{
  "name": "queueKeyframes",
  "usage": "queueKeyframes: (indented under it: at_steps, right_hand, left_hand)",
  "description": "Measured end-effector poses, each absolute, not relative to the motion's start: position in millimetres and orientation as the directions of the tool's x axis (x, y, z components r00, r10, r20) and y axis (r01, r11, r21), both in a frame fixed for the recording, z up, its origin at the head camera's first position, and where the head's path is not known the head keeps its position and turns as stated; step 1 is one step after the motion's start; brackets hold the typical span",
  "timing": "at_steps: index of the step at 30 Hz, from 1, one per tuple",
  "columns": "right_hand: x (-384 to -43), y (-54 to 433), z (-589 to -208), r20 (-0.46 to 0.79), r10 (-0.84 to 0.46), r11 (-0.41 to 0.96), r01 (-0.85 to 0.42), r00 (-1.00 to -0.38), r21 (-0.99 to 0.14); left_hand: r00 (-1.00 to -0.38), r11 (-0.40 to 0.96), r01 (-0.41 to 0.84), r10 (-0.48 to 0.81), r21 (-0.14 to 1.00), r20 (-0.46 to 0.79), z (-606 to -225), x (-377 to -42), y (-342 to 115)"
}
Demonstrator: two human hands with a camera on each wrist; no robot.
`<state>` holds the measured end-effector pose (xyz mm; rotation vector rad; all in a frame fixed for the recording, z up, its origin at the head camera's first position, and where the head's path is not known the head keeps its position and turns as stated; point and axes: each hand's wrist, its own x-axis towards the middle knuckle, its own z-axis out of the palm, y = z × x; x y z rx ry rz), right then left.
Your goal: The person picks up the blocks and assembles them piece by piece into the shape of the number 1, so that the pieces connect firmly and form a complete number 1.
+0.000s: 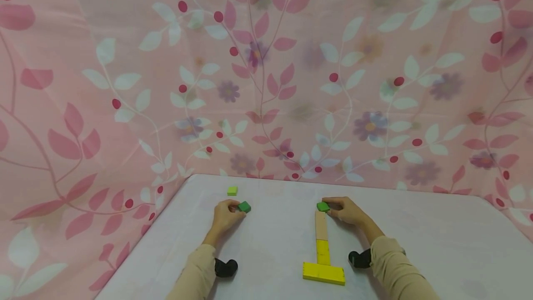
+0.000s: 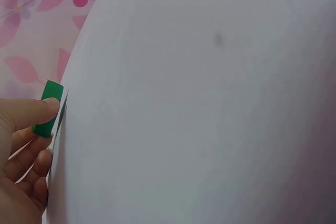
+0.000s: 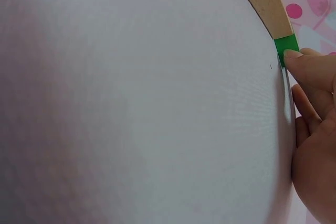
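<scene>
My left hand (image 1: 226,215) pinches a dark green block (image 1: 244,207) between thumb and fingers; in the left wrist view that green block (image 2: 48,108) is tilted, just above the white surface. At the far end of a row of blocks, my right hand (image 1: 349,211) pinches another green block (image 1: 322,206). The right wrist view shows this green block (image 3: 286,48) touching the end of a plain wooden block (image 3: 265,1). The row runs toward me: the wooden block (image 1: 321,226), a yellow block (image 1: 323,252), then a wider yellow block (image 1: 323,273) lying crosswise.
A light green block (image 1: 232,191) lies near the table's back edge, beyond my left hand. The white-covered table (image 1: 275,244) meets a pink floral curtain (image 1: 266,82) behind. Black wrist devices (image 1: 226,268) show beside both sleeves.
</scene>
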<state>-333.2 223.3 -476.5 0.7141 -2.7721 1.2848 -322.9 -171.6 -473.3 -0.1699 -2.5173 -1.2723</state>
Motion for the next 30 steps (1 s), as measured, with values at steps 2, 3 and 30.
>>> queueKeyframes:
  at_steps: [2,3,30]
  right_hand:
    - [-331,222,-472,0.185,-0.407,0.555,-0.403,-0.895,-0.728]
    - [-329,222,-470,0.18,-0.404,0.546,-0.394,-0.897,-0.74]
    - [-329,223,-469,0.208,-0.425,0.533,-0.429,-0.881,-0.729]
  left_hand:
    - [-0.944,0.592,0.246,-0.032,0.768,0.328,-473,-323,-169]
    - [-0.945,0.59,0.245,-0.031,0.77,0.325,-473,-323,-167]
    - [-0.945,0.513,0.301,0.048,0.804,0.323,-474,-322,-124]
